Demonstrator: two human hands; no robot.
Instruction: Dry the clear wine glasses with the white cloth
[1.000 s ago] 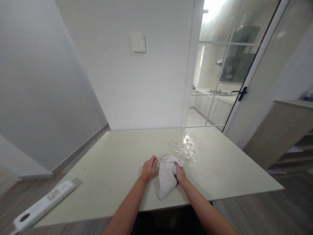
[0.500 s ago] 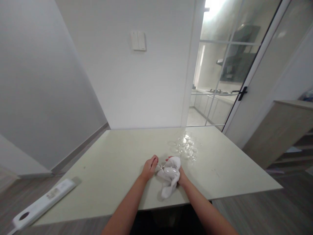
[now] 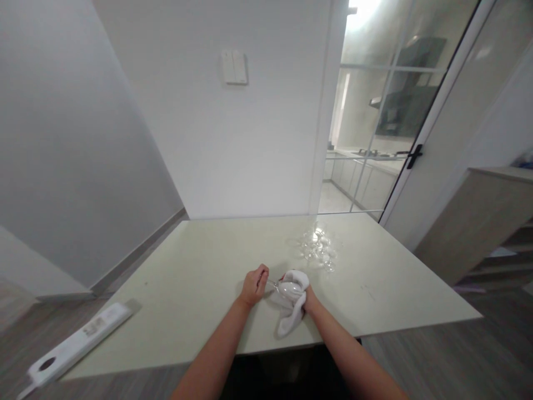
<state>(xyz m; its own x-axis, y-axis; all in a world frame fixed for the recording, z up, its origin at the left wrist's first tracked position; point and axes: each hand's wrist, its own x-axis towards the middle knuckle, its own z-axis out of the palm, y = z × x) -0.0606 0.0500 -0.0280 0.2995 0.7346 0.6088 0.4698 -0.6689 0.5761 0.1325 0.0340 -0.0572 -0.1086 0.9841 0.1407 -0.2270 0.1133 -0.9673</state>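
Note:
My left hand (image 3: 252,284) is closed around the stem end of a clear wine glass (image 3: 287,288) that lies sideways between my hands. My right hand (image 3: 308,300) is closed on a white cloth (image 3: 295,309), which wraps the bowl of the glass from the right and hangs down toward me. Both hands hover just above the pale tabletop (image 3: 200,278), near its front edge.
Several clear glasses (image 3: 317,250) stand together on the table behind my right hand. A long white flat object (image 3: 77,344) overhangs the table's front left corner. A wall stands behind the table, a glass door (image 3: 387,122) at right, and a wooden shelf unit (image 3: 478,222) at far right.
The cloth, draped over the glass a second ago, is now bunched round the bowl, so the glass shows. My hands have stayed in place.

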